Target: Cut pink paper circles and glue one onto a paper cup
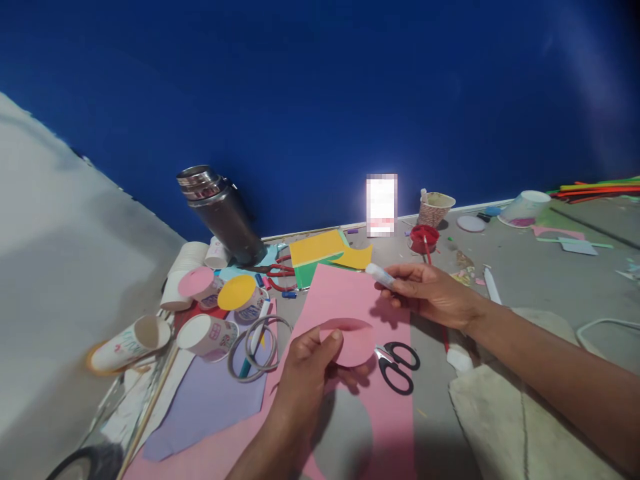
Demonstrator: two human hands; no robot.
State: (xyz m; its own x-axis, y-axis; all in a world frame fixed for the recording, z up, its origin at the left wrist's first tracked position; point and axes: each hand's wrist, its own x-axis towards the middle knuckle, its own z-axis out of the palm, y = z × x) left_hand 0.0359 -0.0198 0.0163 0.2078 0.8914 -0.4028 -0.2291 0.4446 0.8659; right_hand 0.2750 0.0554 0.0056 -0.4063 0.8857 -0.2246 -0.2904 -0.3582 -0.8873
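My left hand (306,373) pinches a pink paper circle (356,348) between thumb and fingers, above a large pink sheet (330,293). A round hole in that sheet shows the grey table below my left hand. In my right hand (437,293) is a small white tube (379,274), pointing left and held apart from the circle; whether it is glue or a pen I cannot tell. Black-handled scissors (399,367) lie on the sheet, just right of the circle, with their blades partly hidden by it.
On the left are several paper cups (207,337), two grey rings (253,352), a purple sheet (210,400) and a dark flask (223,217) by the blue wall. Behind lie yellow paper (319,248), red-handled pliers (280,268) and a red pot (415,241). Cloth (520,387) lies at right.
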